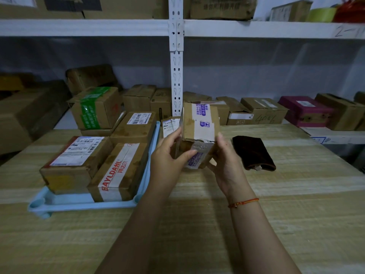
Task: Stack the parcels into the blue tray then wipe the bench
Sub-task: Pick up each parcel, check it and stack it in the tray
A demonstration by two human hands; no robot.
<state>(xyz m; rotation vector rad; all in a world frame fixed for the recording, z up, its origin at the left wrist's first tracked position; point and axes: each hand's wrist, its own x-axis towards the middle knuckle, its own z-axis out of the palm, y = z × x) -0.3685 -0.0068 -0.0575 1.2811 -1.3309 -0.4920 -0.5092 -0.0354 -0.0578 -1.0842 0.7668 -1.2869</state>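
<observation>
Both hands are on one small parcel (199,133) right now, held up off the counter (256,204) just right of the blue tray (83,203). The left hand (169,153) wraps its near-left side with the thumb across the taped front, and the right hand (225,155) cups the right side from below, so each grip is clamped on the box, neither one loose. The box looks tipped back a bit, probably so the person can turn it and find which face sits flat.

The tray's already got a bunch in it: a box with a big white label (73,161) near left, the red-lettered BAYLDAHL box (118,171) beside it, another labelled one (136,125) behind, and a green-taped box (96,107) at the far end. My guess is this one goes on top or into the far right corner.

Both forearms reach forward from the near edge, wrists angled inward. The dark cloth (253,153) lies to the right on the counter, untouched, so wiping comes later.
</observation>
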